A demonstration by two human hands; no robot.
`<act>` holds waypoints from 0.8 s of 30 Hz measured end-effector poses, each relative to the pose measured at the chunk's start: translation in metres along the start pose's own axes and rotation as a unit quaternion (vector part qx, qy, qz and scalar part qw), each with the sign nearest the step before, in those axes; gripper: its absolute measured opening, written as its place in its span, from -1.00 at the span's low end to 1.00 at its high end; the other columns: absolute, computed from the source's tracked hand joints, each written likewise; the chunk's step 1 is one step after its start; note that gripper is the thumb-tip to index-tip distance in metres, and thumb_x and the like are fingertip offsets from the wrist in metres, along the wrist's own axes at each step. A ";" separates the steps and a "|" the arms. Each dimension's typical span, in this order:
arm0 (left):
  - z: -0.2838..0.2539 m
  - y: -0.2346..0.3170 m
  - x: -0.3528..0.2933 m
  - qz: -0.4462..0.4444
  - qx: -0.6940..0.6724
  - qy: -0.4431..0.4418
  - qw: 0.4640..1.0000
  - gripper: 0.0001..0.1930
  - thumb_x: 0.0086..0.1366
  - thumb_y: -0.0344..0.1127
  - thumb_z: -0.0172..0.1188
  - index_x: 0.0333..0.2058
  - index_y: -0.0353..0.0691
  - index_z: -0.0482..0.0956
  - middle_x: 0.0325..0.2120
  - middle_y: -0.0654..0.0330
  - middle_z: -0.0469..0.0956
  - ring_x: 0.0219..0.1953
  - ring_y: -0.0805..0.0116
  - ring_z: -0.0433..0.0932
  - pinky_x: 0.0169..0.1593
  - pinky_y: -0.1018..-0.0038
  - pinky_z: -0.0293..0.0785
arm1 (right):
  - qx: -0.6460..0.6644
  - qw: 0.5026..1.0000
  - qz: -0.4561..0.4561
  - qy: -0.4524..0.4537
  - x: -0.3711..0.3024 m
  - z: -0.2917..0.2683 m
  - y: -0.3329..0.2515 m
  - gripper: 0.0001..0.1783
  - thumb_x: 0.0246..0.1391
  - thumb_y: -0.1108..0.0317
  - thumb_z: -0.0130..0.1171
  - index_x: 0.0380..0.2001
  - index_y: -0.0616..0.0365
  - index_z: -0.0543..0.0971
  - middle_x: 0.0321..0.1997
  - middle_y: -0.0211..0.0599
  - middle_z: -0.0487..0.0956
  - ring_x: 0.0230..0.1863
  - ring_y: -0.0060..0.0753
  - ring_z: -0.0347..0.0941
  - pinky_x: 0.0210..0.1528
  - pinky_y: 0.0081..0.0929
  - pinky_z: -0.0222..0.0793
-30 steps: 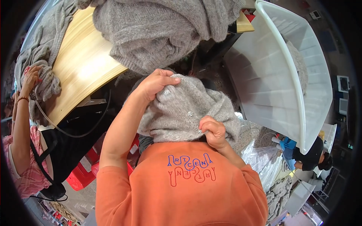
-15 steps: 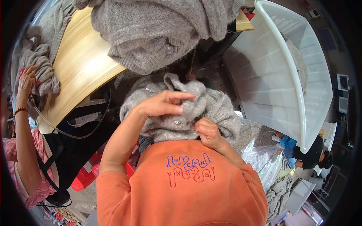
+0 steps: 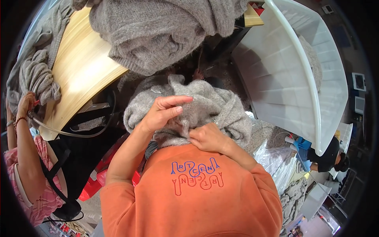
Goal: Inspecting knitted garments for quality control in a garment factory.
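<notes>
A bunched light-grey fuzzy knit garment (image 3: 225, 114) fills my lap. Over its left part, my left hand (image 3: 162, 112) hovers with fingers stretched to the right and the thumb apart from them; nothing shows between them. My right hand (image 3: 207, 137) is closed at the garment's near edge, against my orange shirt, and a fold of the knit rises at its fingertips. Its fingers are partly hidden underneath.
Ahead, a heap of grey knitwear (image 3: 154, 35) overhangs the wooden table (image 3: 85, 59). A large white plastic bin (image 3: 272, 75) stands to the right. At left, another person's hand (image 3: 27, 103) touches grey knitwear. Clear plastic sheeting (image 3: 272, 166) lies at right.
My right hand has moved left along the garment's near edge. My left hand has drawn slightly left, fingers still apart. The other person's hand at left has come lower.
</notes>
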State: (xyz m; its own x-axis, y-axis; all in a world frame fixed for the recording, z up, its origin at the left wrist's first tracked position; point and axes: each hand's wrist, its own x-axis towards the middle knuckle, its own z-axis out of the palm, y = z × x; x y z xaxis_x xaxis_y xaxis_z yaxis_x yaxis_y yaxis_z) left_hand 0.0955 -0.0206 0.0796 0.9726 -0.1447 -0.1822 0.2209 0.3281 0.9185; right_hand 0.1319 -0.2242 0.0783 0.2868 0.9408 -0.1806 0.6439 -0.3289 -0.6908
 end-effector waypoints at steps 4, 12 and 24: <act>-0.004 -0.002 -0.001 0.004 -0.090 0.035 0.995 -0.58 0.08 -0.41 0.12 -0.04 -0.38 0.39 -0.12 0.17 0.46 -0.05 0.43 0.38 0.05 0.50 0.23 | -0.046 0.997 -0.001 0.056 0.000 -0.003 -0.006 -0.82 -0.18 0.28 0.11 -0.68 0.14 0.45 -0.50 -0.19 0.48 -0.45 -0.16 0.44 -0.47 -0.24 0.35; 0.005 0.009 0.002 0.060 -0.022 -0.023 0.998 -0.39 -0.13 -0.48 0.27 -0.01 -0.40 0.34 -0.04 0.11 0.38 0.07 0.36 0.26 0.11 0.46 0.14 | -0.025 0.985 -0.049 0.164 0.001 -0.001 -0.005 -0.74 -0.31 0.33 0.24 -0.52 0.22 0.43 -0.23 -0.14 0.33 -0.21 -0.14 0.29 -0.22 -0.31 0.24; -0.013 0.012 0.002 0.078 0.420 0.204 0.881 -0.46 -0.12 -0.58 0.23 -0.06 -0.24 0.38 -0.22 0.05 0.47 -0.19 0.25 0.45 -0.19 0.46 0.39 | -0.104 0.974 0.128 0.154 -0.021 -0.034 0.069 -0.53 -0.23 0.19 0.24 -0.19 0.14 0.48 -0.20 -0.25 0.45 -0.19 -0.17 0.38 -0.15 -0.34 0.25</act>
State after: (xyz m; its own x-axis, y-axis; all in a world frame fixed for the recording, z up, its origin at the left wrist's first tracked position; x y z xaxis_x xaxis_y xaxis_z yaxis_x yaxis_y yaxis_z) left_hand 0.1015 -0.0047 0.0856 0.9695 0.2447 0.0156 0.1166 -0.5162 0.8485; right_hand 0.1942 -0.2693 0.0582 0.6345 0.7679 -0.0877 0.6447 -0.5884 -0.4880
